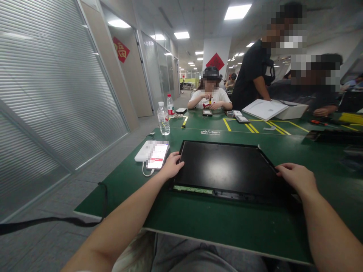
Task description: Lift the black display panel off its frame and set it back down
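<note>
A black flat display panel (224, 166) lies in front of me, its glossy face up with a ceiling light reflected in it. Along its near edge runs a green circuit board strip (193, 189) beside black frame. My left hand (172, 166) grips the panel's left edge, thumb on top. At the right edge, my right hand (296, 177) pinches the frame between thumb and fingers; some fingertips are hidden. Just left of my left hand are a lit phone (157, 155) and a white power bank (144, 151), with a white cable (146, 172) at the phone.
The green table (227, 226) bears a clear bottle (163, 119), a red-capped bottle (170, 105) and small metal pieces (210, 132). A person (211, 94) works opposite. A white box (266, 109) stands near two other people. A black strap (56, 219) hangs at left.
</note>
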The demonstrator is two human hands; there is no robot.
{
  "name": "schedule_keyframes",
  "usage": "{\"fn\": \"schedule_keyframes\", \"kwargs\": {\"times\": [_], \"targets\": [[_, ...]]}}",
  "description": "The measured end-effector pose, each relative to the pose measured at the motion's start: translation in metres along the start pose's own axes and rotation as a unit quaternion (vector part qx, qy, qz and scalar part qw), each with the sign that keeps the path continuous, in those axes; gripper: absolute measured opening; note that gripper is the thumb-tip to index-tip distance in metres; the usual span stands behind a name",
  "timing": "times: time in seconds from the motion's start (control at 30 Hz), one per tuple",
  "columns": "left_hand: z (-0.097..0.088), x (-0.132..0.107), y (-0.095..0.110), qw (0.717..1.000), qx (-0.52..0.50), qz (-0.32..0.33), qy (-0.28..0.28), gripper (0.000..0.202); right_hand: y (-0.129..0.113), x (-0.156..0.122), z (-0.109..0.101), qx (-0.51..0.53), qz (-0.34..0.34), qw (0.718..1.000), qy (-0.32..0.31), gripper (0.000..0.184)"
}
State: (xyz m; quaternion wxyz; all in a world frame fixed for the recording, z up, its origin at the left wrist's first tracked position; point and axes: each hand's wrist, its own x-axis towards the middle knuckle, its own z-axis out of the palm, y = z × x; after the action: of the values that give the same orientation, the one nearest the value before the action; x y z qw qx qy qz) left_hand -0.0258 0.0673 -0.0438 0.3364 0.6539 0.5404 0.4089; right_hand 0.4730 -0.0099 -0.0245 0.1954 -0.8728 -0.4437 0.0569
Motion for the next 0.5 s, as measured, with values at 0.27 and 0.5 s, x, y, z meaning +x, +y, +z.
{"fn": "schedule_keyframes", "kwargs": {"times": [0.27, 0.5], "targets": [[0.0011, 0.0004, 0.0029, 0.989, 0.146, 0.008, -0.032, 0.033, -0.0014, 0.0029, 0.0017, 0.033, 0.025, 0.999, 0.004, 0.033], [0.0, -0.0021, 0.0057, 0.984, 0.175, 0.016, -0.032, 0.032, 0.0001, 0.0039, 0.0025, 0.03, 0.017, 0.999, 0.011, 0.032]]}}
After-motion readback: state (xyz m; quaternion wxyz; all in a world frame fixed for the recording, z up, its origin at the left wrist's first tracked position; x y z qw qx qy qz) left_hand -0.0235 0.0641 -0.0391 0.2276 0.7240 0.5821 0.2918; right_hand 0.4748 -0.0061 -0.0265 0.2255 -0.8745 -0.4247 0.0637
